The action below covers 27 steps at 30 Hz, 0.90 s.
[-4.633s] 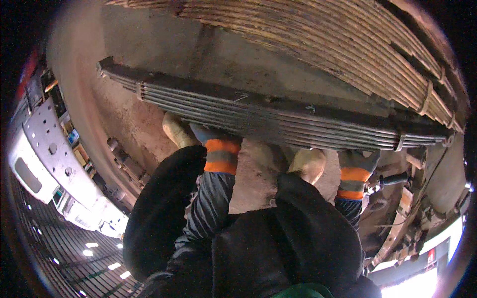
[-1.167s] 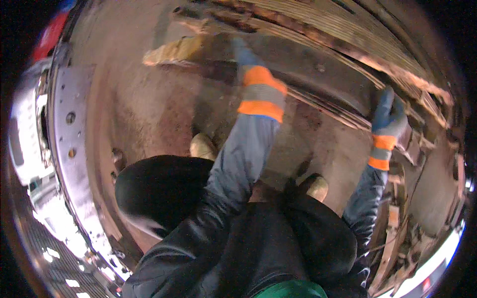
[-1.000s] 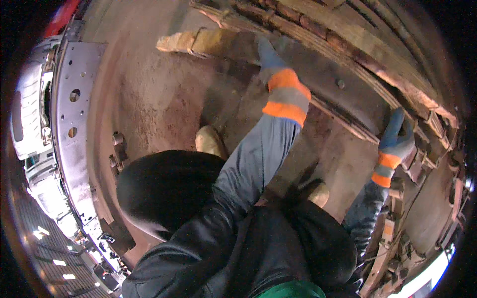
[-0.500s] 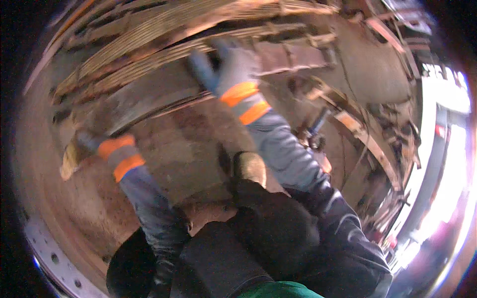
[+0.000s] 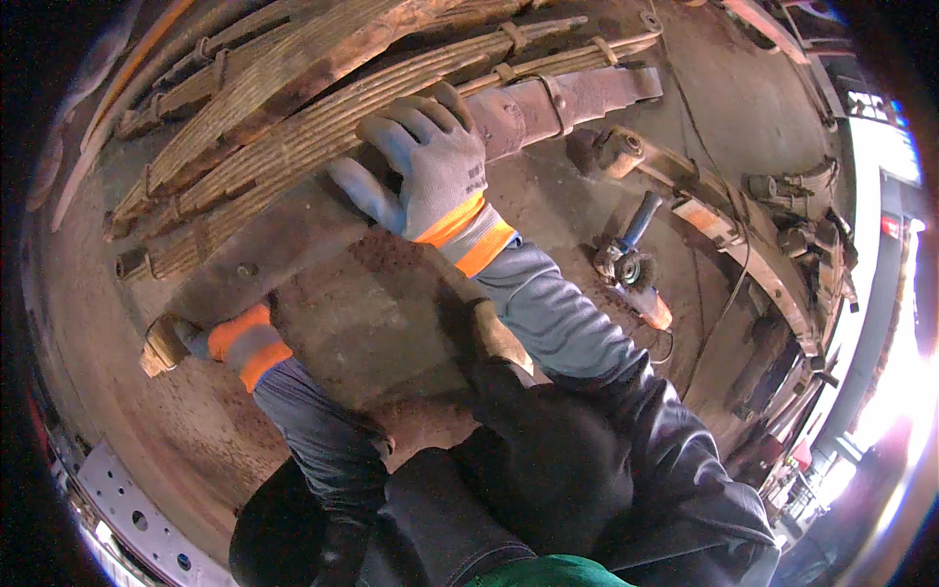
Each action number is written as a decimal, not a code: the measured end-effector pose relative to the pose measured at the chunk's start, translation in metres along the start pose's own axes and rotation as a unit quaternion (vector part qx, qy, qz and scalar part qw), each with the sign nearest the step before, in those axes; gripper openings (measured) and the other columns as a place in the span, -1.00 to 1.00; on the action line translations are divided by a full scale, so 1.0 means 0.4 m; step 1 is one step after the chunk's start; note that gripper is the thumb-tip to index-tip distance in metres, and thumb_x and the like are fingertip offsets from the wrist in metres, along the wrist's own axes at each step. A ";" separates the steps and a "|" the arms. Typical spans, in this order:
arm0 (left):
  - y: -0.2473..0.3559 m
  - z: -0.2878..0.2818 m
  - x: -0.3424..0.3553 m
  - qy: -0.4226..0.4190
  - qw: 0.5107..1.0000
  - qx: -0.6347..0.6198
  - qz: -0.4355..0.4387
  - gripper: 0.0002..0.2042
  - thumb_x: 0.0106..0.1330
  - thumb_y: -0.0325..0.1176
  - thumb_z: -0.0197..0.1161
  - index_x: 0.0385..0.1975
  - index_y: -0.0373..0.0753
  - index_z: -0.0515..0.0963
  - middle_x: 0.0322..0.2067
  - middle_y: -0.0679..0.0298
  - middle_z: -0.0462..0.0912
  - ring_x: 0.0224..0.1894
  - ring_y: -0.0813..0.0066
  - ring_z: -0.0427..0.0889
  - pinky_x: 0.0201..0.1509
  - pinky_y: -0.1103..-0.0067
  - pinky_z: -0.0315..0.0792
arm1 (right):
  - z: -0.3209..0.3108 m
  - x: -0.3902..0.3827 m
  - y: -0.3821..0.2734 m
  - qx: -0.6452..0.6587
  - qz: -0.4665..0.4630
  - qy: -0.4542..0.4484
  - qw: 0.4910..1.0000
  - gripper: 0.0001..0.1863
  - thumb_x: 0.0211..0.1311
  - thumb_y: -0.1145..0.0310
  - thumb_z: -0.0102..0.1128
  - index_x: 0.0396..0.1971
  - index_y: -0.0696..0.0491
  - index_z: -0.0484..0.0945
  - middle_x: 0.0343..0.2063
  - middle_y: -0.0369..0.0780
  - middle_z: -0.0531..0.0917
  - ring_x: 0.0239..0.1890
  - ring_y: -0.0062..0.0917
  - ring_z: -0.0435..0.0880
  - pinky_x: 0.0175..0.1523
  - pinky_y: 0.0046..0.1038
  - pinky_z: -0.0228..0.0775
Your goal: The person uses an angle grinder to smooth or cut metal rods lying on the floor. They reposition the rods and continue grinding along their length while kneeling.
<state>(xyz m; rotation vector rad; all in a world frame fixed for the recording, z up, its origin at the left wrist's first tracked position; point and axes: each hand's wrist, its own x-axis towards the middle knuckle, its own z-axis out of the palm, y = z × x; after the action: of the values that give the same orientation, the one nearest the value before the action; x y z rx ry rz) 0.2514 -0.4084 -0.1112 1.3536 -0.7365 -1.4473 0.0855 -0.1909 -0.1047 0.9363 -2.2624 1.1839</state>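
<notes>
A long, flat, rusty leaf spring (image 5: 264,249) lies slantwise across the floor in front of me, with a metal clip on its right part. My right hand (image 5: 425,161), in a grey-blue work glove with an orange-striped cuff, grips its middle. The fingers reach over the far edge and the thumb lies on the top face. My left hand (image 5: 201,339), gloved alike, holds the spring's left end, its fingers mostly hidden. A tan, rounded end piece (image 5: 163,344) shows beside those fingers; I cannot tell whether it belongs to the spring.
Several stacked leaf springs (image 5: 293,88) lie beyond the held one. To the right are an angle grinder (image 5: 631,269) with a round wire brush, a dark cable (image 5: 748,249) and another curved leaf spring (image 5: 758,264). A perforated metal beam (image 5: 137,514) runs along the lower left.
The view has sharpened. The leaf spring's left end has shifted slightly right and down in the picture, my left hand with it. My right hand stays on the middle, slightly lower in view.
</notes>
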 end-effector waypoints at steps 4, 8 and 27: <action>0.018 0.029 0.040 -0.026 0.999 -0.045 -0.016 -0.32 0.38 0.08 0.08 0.45 -0.09 0.27 0.45 0.32 0.29 0.49 0.28 0.23 0.57 0.33 0.04 | -0.015 0.032 -0.007 0.014 0.029 -0.056 0.998 -0.46 0.10 -0.18 0.32 -0.25 0.05 0.72 -0.26 -0.15 0.73 -0.08 -0.15 0.68 0.36 0.10 0.22; 0.033 0.055 0.082 -0.058 0.995 -0.078 -0.024 -0.34 0.34 0.04 0.14 0.42 -0.09 0.31 0.42 0.30 0.33 0.45 0.27 0.28 0.54 0.33 0.09 | -0.015 0.077 0.036 0.004 -0.043 -0.049 0.998 -0.39 0.11 -0.25 0.27 -0.21 0.06 0.73 -0.24 -0.13 0.74 -0.08 -0.14 0.69 0.37 0.10 0.21; 0.021 -0.012 0.083 -0.064 0.991 -0.110 -0.039 -0.39 0.17 -0.14 0.41 0.28 -0.09 0.50 0.29 0.23 0.53 0.28 0.22 0.52 0.41 0.32 0.32 | -0.102 0.095 0.086 0.048 -0.052 0.007 0.997 -0.47 0.10 -0.11 0.38 -0.12 0.04 0.66 -0.19 -0.07 0.70 -0.06 -0.10 0.66 0.20 -0.08 0.41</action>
<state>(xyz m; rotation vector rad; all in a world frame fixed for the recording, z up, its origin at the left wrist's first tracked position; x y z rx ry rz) 0.2616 -0.4413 -0.1166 1.1384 -0.5903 -1.6387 0.0367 -0.1569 -0.0774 1.0661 -2.1349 1.2567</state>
